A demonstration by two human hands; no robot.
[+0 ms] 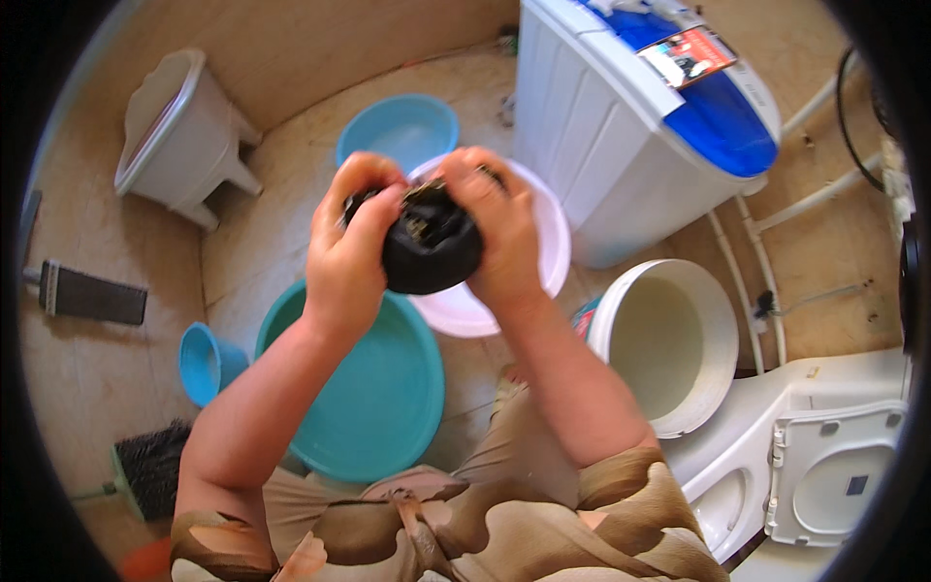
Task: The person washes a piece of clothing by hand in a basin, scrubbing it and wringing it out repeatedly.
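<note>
A bunched black cloth item with gold-coloured trim [433, 247] is held up between both hands in front of the person. My left hand [353, 247] grips its left side, thumb on top. My right hand [498, 225] grips its right side, fingers curled over the upper edge. Whether it is one garment or several pieces, I cannot tell. Beneath the hands are a pale pink basin [549, 225] and, lower left, a large teal basin [371, 400]. A smaller blue basin [398, 127] lies beyond the hands on the tiled floor.
A white washing machine [582, 131] with a blue lid stands upper right. Right of me are a white bucket of cloudy water [654, 345] and a toilet [727, 451]. Left are a white plastic stool [178, 138], a small blue tub [207, 364] and a black-bristled broom head [153, 465].
</note>
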